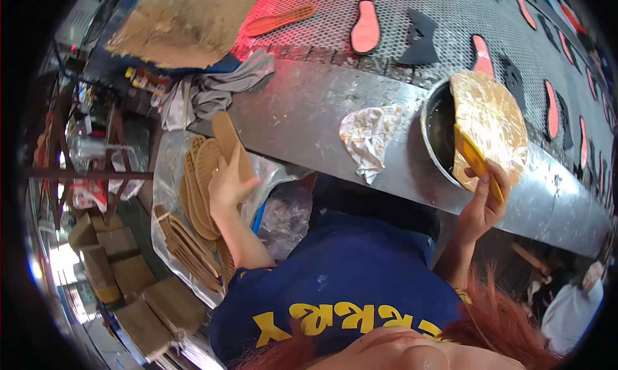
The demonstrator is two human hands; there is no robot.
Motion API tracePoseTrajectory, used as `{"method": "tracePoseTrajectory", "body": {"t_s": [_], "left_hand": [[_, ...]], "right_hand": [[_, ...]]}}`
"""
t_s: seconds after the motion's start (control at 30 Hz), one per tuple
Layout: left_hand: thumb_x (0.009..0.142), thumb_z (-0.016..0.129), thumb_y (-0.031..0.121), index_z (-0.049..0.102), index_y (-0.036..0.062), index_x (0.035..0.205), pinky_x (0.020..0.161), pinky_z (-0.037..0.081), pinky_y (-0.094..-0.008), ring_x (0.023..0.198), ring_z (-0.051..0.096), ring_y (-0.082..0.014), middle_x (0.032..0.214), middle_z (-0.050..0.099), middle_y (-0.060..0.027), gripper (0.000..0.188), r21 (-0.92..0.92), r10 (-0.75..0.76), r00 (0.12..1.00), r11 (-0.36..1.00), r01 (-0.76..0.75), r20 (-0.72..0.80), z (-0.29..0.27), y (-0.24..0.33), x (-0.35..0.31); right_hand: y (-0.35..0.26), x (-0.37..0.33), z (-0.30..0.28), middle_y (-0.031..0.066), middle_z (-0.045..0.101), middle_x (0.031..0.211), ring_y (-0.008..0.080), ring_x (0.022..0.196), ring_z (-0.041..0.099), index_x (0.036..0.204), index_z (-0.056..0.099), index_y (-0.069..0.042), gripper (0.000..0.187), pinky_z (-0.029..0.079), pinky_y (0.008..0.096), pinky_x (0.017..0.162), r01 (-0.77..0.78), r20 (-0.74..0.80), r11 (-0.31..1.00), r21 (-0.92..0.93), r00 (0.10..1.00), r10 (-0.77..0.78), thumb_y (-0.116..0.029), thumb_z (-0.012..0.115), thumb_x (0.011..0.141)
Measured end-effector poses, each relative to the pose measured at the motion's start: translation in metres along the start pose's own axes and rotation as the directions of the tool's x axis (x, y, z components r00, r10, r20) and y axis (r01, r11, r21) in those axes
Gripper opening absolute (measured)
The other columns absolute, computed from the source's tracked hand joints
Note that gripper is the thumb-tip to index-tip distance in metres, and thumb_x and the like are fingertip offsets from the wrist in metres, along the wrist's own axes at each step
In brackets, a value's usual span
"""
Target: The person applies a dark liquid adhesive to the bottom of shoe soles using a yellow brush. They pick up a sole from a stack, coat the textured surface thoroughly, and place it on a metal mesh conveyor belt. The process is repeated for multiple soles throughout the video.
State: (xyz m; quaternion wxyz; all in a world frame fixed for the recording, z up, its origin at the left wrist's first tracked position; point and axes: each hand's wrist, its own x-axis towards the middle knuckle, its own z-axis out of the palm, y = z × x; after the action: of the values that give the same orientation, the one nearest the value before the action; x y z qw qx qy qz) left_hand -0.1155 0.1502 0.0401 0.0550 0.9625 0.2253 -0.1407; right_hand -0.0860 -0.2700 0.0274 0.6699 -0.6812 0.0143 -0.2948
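My left hand [226,185] is closed on a tan shoe sole [226,130], its fingers along one edge and the thumb on the other side. Beneath and beside it, more tan soles [205,161] lie piled on a plastic-covered surface. On the right, my right hand [487,201] grips a flat yellow handle [475,156], apparently a brush; its working end is not clear. That tool lies across the mouth of a round metal pot [432,152], partly covered by a tape-wrapped cardboard lid [492,122]. The pot's inside looks dark.
A metal ledge [302,103] runs along a mesh conveyor [315,32] carrying pink insoles [366,29], dark cut pieces [420,38] and an orange sole [280,21]. Crumpled paper [372,137] and a grey cloth [215,90] lie on the ledge. Cardboard boxes [132,273] stand lower left.
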Motion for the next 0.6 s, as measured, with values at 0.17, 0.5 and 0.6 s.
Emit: {"method": "tracePoseTrajectory", "body": {"t_s": [0.17, 0.5, 0.6], "left_hand": [[0.063, 0.08, 0.022, 0.031, 0.0174, 0.143, 0.106, 0.032, -0.044, 0.128, 0.036, -0.0439, 0.143, 0.03, -0.029, 0.094, 0.024, 0.239, 0.971, 0.971, -0.239, -0.019, -0.002, 0.0, -0.023], [0.068, 0.068, 0.008, 0.043, 0.0033, 0.133, 0.095, 0.042, -0.0426, 0.113, 0.053, -0.0382, 0.124, 0.053, -0.0225, 0.07, -0.168, 0.092, 0.986, 0.979, -0.115, -0.138, -0.013, 0.01, -0.03], [0.071, 0.062, 0.005, 0.053, 0.0002, 0.123, 0.086, 0.047, -0.0407, 0.1, 0.06, -0.0372, 0.11, 0.062, -0.0225, 0.053, -0.132, 0.163, 0.868, 0.959, -0.252, -0.468, -0.032, 0.019, -0.035]], "right_hand": [[0.011, 0.0, 0.002, 0.0111, 0.057, 0.105, 0.0179, 0.09, 0.06, 0.108, 0.059, 0.002, 0.019, 0.05, 0.0287, 0.077, -0.059, 0.063, 0.997, 0.045, 0.996, 0.056, 0.003, 0.053, 0.09], [0.018, 0.016, 0.023, 0.0066, 0.057, 0.075, 0.0246, 0.076, 0.055, 0.09, 0.069, -0.008, 0.021, 0.043, 0.0337, 0.067, 0.365, 0.272, 0.715, -0.596, 0.93, -0.248, 0.003, 0.066, 0.072], [0.024, 0.014, 0.023, 0.0061, 0.055, 0.071, 0.0258, 0.083, 0.053, 0.086, 0.068, -0.008, 0.019, 0.042, 0.0359, 0.073, 0.377, 0.269, 0.676, -0.633, 0.926, -0.265, 0.001, 0.067, 0.069]]}}
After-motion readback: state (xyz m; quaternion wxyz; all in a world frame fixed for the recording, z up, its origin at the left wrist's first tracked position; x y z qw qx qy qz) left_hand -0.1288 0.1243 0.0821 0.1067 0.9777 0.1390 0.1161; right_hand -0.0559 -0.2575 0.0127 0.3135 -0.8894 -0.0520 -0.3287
